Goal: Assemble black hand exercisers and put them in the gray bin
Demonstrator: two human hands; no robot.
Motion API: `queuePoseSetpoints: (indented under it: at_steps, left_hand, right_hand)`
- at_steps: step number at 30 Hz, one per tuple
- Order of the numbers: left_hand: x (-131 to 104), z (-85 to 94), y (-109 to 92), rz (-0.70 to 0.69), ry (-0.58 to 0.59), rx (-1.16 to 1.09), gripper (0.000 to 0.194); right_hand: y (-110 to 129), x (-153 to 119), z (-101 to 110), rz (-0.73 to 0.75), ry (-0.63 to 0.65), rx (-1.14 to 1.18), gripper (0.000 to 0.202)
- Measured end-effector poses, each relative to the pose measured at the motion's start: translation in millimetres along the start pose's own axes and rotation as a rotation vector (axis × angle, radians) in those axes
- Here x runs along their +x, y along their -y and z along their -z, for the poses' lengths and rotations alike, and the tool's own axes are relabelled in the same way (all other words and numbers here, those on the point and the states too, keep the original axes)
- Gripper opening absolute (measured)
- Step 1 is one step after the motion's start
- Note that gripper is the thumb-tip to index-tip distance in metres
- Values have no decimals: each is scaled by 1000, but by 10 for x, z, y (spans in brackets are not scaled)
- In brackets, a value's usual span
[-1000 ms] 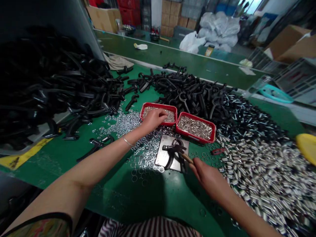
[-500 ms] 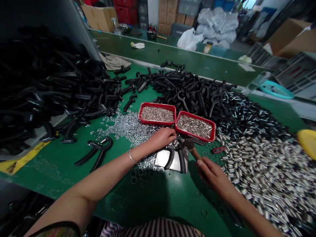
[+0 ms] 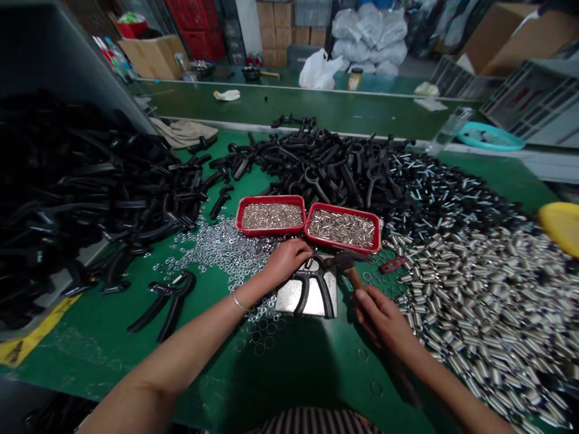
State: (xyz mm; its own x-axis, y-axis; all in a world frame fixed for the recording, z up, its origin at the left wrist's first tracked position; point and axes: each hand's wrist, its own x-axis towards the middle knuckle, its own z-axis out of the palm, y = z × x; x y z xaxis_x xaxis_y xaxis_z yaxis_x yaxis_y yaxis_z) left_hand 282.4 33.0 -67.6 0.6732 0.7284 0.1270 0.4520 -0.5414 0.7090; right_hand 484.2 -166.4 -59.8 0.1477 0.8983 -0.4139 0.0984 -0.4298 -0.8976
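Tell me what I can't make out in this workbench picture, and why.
All in the head view:
What the left hand pinches, if anything: hidden by its fingers.
The hammer's grip: partly covered by the right hand.
The yellow dish's far side: cut off by the right edge.
The teal dish's contents: too small, blurred.
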Motion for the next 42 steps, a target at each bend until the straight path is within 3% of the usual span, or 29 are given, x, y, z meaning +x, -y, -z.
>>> queuePoseSetpoints:
  at_steps: [6, 12, 20, 27, 42]
  left_hand:
    - [-82, -87, -19, -35, -33, 163, 14]
    - [-114, -167, 27, 35, -126, -40, 14]
    - [-93, -120, -14, 2, -85, 3, 18]
    - [-65, -84, 4, 28, -53, -129, 15]
    - [-62, 3, 15, 1, -4, -139, 12]
  right_hand:
    - [26, -9, -37, -8, 2, 28, 42]
    - [19, -27, -75, -17, 14, 78, 41]
    - [5, -20, -76, -16, 15, 151, 39]
    - [-41, -13, -77, -25, 1, 160, 40]
    - [-74, 20, -91, -20, 2, 183, 40]
